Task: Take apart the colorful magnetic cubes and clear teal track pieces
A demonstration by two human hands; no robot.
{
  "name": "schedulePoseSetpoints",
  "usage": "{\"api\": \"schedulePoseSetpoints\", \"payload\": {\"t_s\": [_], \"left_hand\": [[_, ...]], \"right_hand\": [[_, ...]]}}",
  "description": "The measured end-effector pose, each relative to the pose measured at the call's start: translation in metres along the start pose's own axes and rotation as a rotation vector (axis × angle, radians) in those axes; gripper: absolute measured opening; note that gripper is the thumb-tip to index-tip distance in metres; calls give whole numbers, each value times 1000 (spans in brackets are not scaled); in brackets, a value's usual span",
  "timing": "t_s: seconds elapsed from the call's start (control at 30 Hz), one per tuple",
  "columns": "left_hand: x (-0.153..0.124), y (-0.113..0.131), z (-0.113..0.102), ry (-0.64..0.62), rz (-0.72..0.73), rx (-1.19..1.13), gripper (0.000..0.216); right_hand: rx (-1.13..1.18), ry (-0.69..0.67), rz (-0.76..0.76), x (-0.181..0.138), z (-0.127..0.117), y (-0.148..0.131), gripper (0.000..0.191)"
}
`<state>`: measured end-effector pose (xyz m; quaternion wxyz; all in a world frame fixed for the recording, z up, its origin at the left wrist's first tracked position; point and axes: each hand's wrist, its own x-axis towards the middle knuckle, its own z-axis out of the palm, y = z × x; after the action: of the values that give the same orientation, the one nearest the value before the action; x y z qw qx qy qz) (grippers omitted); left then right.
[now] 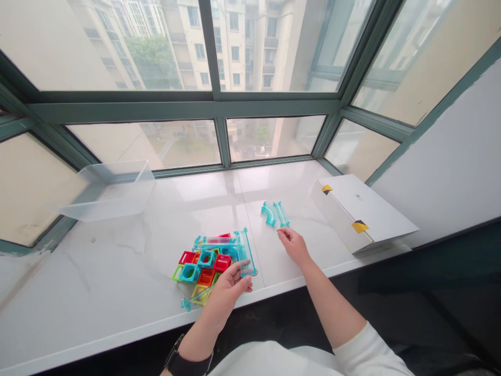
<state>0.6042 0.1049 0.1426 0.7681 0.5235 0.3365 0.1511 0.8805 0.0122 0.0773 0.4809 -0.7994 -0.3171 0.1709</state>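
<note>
My left hand (231, 284) is at the near right side of a pile of colourful plastic building pieces (206, 277). Its thumb and fingers close around the lower end of a long clear teal track piece (245, 245), which stands out from the pile's right side. My right hand (294, 245) reaches forward with its fingers pinched at the near end of a straight clear teal track piece (280, 211) lying on the white counter. Just left of that piece lies a curved teal track piece (268, 214). Another clear teal piece (187, 304) pokes out at the pile's near left.
A clear plastic bin (113, 206) rests at the back left of the white counter (129, 271). On the right sits a white box (364, 209) with yellow-and-black tape tabs. Green-framed windows (188, 112) border the back, and the counter's front edge runs close to my body.
</note>
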Motion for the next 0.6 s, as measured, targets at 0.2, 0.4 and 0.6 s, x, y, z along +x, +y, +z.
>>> {"api": "schedulePoseSetpoints", "payload": {"t_s": [0.2,0.4,0.6], "left_hand": [[9,3,11,-62,101,229,61],[10,7,23,-53,249,497,50],[-4,22,9,-27,293,524,53]], "right_hand": [[482,-419,31,-93,27,-43,51],[488,-309,37,-111,37,-60,41],[529,-138,127,-79,24,-51,47]]}}
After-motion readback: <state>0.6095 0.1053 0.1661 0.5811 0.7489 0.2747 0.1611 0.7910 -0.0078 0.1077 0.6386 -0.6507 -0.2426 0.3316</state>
